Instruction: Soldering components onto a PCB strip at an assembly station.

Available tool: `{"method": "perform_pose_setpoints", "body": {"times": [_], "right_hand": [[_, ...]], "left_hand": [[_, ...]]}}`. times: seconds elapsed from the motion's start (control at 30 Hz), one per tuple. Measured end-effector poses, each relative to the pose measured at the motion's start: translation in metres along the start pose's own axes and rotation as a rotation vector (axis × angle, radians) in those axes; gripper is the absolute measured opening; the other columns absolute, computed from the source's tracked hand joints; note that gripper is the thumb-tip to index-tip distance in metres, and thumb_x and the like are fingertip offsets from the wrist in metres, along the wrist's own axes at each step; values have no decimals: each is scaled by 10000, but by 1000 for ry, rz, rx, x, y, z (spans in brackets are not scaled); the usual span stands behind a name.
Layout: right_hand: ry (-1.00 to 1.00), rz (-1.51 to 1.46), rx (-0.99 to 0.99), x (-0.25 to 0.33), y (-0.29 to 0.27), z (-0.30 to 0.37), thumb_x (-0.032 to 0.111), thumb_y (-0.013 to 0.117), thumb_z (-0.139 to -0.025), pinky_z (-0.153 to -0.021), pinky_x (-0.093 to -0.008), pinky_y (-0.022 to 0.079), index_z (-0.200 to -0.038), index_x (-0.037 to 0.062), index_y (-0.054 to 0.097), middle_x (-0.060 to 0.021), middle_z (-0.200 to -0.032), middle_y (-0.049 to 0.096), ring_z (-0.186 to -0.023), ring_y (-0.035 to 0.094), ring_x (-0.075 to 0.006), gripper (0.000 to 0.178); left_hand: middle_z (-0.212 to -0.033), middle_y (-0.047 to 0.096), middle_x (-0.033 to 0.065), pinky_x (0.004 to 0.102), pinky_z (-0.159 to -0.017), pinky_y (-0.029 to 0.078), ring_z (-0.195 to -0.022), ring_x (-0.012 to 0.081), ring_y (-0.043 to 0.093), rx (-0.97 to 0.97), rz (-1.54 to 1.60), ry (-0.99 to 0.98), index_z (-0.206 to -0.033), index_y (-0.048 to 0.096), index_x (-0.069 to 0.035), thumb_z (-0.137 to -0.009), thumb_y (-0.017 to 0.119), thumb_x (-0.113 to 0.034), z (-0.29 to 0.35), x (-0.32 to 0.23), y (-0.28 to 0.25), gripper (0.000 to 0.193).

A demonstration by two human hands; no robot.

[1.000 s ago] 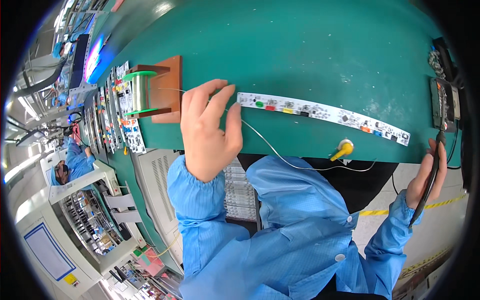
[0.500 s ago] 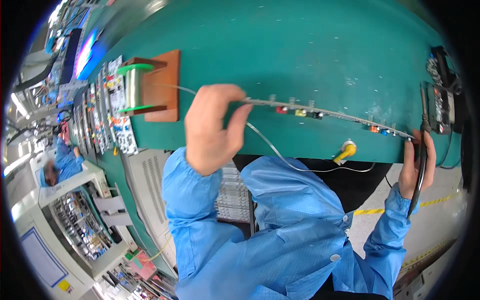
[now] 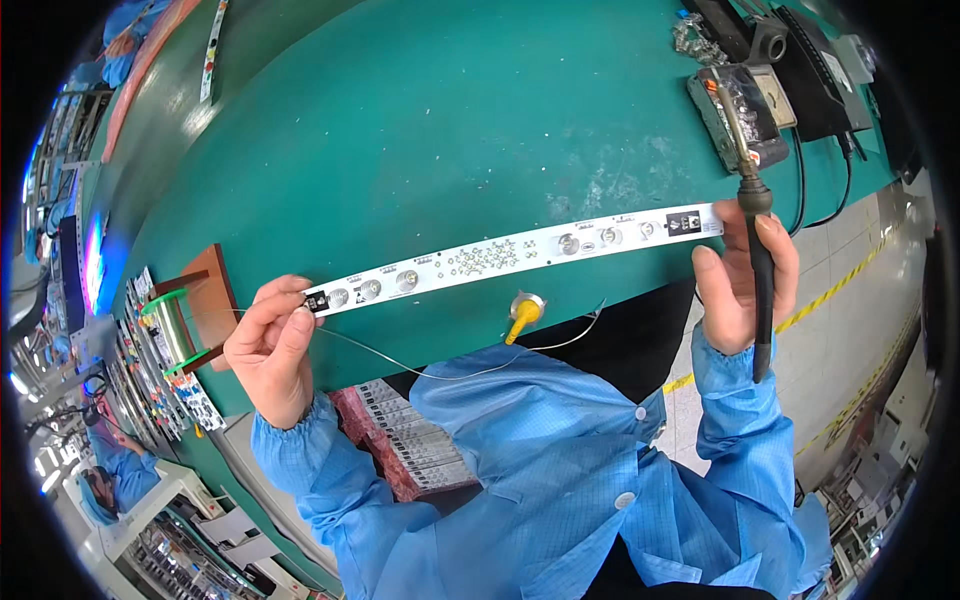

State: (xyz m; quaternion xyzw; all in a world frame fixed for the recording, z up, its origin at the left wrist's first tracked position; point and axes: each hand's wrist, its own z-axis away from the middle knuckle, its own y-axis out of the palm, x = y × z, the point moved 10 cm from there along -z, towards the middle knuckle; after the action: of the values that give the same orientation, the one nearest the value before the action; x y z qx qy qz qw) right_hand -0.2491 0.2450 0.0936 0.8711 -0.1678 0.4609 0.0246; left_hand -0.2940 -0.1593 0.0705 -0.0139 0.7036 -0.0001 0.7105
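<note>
A long, narrow white circuit board [image 3: 465, 262] is held up above the green bench, its face with coil springs and small parts toward me. My left hand [image 3: 272, 345] pinches its left end between thumb and fingers. Solder wire [image 3: 440, 378] runs past that hand and loops down to the right; whether the fingers grip it too cannot be made out. In my right hand [image 3: 745, 285] is a soldering iron [image 3: 762, 290], upright, tip pointing away from me. The same hand's thumb and finger steady the board's right end.
A solder spool [image 3: 172, 332] sits on a brown stand [image 3: 215, 290] at left, near a row of circuit boards [image 3: 140, 365]. A yellow plug [image 3: 522, 318] is at the bench's front edge. Far right stands a soldering iron holder [image 3: 738, 118]. A box of boards [image 3: 415, 440] lies below.
The board has turned from edge-on to face-on. My left hand has gone from its raised spot to the lower left, still on the board's end. My view has shifted toward the right.
</note>
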Motion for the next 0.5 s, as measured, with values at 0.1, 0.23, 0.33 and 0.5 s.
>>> {"method": "perform_pose_setpoints", "body": {"times": [0.1,0.23,0.33,0.5], "right_hand": [[88,-59,5,-12,-8,4,-111,657,-744,-874,-386,486,-1211,30,482,-190,-1120,573,-1022,593,-276,519],[160,-111,20,-18,-9,6,-103,669,-744,-868,-378,491,-1188,17,504,-193,-1146,568,-988,615,-284,489],[149,-125,25,-17,-9,4,-109,670,-740,-866,-376,492,-1169,7,515,-189,-1139,570,-967,627,-288,471],[177,-107,40,-20,-9,7,-105,658,-750,-859,-366,484,-1187,30,505,-197,-1104,588,-980,609,-270,482]], "left_hand": [[-1102,576,188,238,-720,515,-782,148,609,1,-34,29,-945,637,54,-783,643,55,-1,0,0,162],[-1094,577,180,235,-716,495,-783,146,590,34,-74,80,-948,639,47,-790,641,45,-3,-5,3,158],[-1085,582,179,232,-704,492,-777,144,587,30,-80,95,-940,641,45,-782,649,45,-4,-6,3,158],[-1046,602,172,230,-674,503,-735,140,596,5,-115,124,-888,647,43,-744,679,54,-3,-11,0,148]]}}
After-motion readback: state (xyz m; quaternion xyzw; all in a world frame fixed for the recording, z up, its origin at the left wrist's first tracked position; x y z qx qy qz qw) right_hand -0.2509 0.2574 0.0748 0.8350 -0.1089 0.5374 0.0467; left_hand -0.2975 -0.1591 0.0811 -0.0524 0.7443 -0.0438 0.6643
